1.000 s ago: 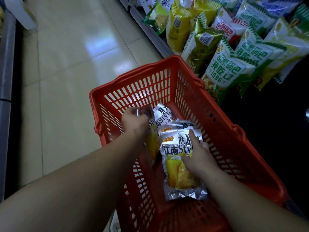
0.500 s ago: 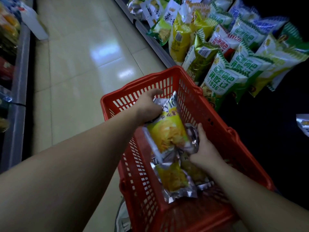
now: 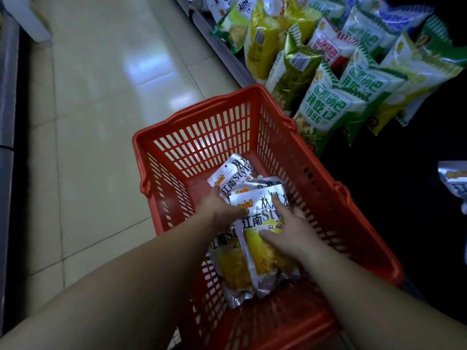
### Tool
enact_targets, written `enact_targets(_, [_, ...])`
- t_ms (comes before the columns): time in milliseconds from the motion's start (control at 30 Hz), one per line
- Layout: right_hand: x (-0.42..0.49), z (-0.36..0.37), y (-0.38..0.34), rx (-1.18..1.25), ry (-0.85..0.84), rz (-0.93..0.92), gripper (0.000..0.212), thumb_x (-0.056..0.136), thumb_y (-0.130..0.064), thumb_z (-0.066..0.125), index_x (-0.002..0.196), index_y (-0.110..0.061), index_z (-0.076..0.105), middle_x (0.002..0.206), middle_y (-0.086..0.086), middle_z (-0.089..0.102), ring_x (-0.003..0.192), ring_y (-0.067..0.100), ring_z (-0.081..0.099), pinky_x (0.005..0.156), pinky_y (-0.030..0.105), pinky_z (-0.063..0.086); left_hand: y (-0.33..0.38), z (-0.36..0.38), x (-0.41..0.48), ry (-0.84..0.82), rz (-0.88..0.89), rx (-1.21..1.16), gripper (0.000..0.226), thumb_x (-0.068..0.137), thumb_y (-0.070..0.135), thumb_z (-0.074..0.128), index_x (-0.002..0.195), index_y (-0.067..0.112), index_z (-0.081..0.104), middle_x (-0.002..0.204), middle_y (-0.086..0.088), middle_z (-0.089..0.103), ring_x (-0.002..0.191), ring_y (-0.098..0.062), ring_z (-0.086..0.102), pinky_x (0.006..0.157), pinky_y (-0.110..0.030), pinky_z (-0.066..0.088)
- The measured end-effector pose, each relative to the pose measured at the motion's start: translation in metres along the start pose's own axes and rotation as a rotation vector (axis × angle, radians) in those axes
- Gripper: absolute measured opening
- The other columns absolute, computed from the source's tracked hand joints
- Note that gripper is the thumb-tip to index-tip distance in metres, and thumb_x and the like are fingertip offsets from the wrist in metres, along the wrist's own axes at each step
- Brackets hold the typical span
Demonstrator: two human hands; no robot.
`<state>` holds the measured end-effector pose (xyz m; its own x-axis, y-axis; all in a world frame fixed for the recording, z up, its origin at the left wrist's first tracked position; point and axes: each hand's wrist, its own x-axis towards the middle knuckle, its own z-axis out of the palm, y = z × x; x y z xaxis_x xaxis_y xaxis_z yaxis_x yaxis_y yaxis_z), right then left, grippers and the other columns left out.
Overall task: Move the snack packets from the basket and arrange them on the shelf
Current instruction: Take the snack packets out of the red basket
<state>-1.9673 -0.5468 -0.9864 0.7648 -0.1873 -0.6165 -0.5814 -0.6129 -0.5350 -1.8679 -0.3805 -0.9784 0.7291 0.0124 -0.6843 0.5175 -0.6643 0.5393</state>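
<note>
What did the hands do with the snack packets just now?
The left hand had lifted one packet up; now that packet is back down in the basket, and the hand rests on the pile of packets. The right hand stayed on the top packet. The basket and shelf bags did not move.

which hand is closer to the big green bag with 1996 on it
Right. The right hand rests on packets in the basket, below-left of the green bag; the left hand sits further left.
</note>
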Motion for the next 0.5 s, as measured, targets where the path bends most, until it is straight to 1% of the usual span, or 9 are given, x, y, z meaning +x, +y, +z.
enact_targets(67, [0.003, 0.004, 0.001, -0.019, -0.006, 0.023, 0.099, 0.085, -0.052, 0.074, 0.154, -0.059, 0.003, 0.157, 0.015, 0.027, 0.135, 0.034, 0.048, 0.108, 0.036, 0.042, -0.005, 0.0, -0.004, -0.109, -0.11, -0.049, 0.121, 0.068, 0.018, 0.094, 0.161, 0.023, 0.016, 0.157, -0.016, 0.04, 0.136, -0.039, 0.049, 0.11, -0.045, 0.047])
enact_targets(133, [0.005, 0.005, 0.002, -0.019, -0.006, 0.041, 0.101, 0.085, -0.052, 0.074, 0.154, -0.06, 0.001, 0.149, 0.015, 0.035, 0.128, 0.035, 0.052, 0.106, 0.036, 0.044, -0.009, 0.001, -0.004, -0.165, -0.146, 0.022, 0.106, 0.071, 0.014, 0.092, 0.155, 0.015, 0.029, 0.15, -0.017, 0.046, 0.127, -0.038, 0.055, 0.106, -0.042, 0.05])
enact_targets(200, [0.007, 0.005, 0.003, -0.008, -0.008, 0.029, 0.102, 0.085, -0.05, 0.075, 0.154, -0.059, 0.001, 0.149, 0.014, 0.034, 0.129, 0.035, 0.051, 0.106, 0.036, 0.044, -0.01, 0.001, -0.004, -0.219, -0.121, 0.114, 0.083, 0.076, 0.012, 0.088, 0.147, 0.01, 0.044, 0.136, -0.013, 0.057, 0.107, -0.031, 0.061, 0.098, -0.038, 0.055])
enact_targets(233, [0.008, 0.005, 0.005, 0.003, -0.01, 0.014, 0.102, 0.085, -0.048, 0.075, 0.154, -0.059, 0.001, 0.15, 0.013, 0.032, 0.131, 0.034, 0.05, 0.106, 0.035, 0.043, -0.008, 0.0, -0.004, -0.236, -0.085, 0.121, 0.072, 0.082, 0.011, 0.082, 0.145, 0.01, 0.047, 0.128, -0.009, 0.059, 0.099, -0.026, 0.06, 0.096, -0.035, 0.055])
enact_targets(300, [0.01, 0.004, 0.006, 0.022, 0.003, -0.014, 0.1, 0.086, -0.043, 0.076, 0.154, -0.06, 0.004, 0.152, 0.011, 0.029, 0.131, 0.032, 0.05, 0.106, 0.034, 0.042, -0.005, -0.004, -0.002, -0.236, -0.002, 0.086, 0.062, 0.089, 0.006, 0.073, 0.146, 0.011, 0.048, 0.127, -0.009, 0.064, 0.091, -0.018, 0.061, 0.089, -0.03, 0.056])
enact_targets(367, [0.012, 0.003, 0.007, 0.03, 0.043, -0.016, 0.099, 0.087, -0.041, 0.076, 0.154, -0.06, 0.005, 0.151, 0.012, 0.029, 0.129, 0.032, 0.051, 0.106, 0.034, 0.042, -0.002, -0.011, 0.003, -0.194, 0.088, 0.048, 0.069, 0.086, -0.003, 0.074, 0.147, 0.011, 0.046, 0.113, -0.007, 0.068, 0.081, -0.012, 0.063, 0.077, -0.024, 0.059])
enact_targets(400, [0.013, 0.004, 0.007, 0.035, 0.063, -0.01, 0.099, 0.087, -0.04, 0.076, 0.154, -0.059, 0.005, 0.152, 0.013, 0.028, 0.13, 0.032, 0.05, 0.107, 0.034, 0.041, 0.0, -0.014, 0.006, -0.174, 0.13, 0.016, 0.076, 0.084, -0.007, 0.074, 0.15, 0.013, 0.042, 0.103, -0.005, 0.067, 0.077, -0.011, 0.062, 0.069, -0.02, 0.057])
enact_targets(433, [0.014, 0.004, 0.008, 0.041, 0.076, -0.004, 0.099, 0.087, -0.039, 0.076, 0.154, -0.059, 0.006, 0.154, 0.014, 0.026, 0.132, 0.033, 0.049, 0.108, 0.034, 0.041, 0.001, -0.017, 0.009, -0.147, 0.173, -0.012, 0.082, 0.083, -0.009, 0.073, 0.153, 0.015, 0.038, 0.095, -0.004, 0.064, 0.075, -0.012, 0.061, 0.063, -0.018, 0.053])
enact_targets(500, [0.014, 0.006, 0.007, 0.038, 0.089, 0.005, 0.099, 0.088, -0.038, 0.075, 0.153, -0.06, 0.005, 0.157, 0.014, 0.022, 0.131, 0.032, 0.05, 0.106, 0.034, 0.042, 0.005, -0.019, 0.014, -0.08, 0.245, -0.045, 0.081, 0.085, -0.009, 0.071, 0.154, 0.017, 0.038, 0.089, -0.004, 0.061, 0.075, -0.013, 0.06, 0.061, -0.021, 0.051])
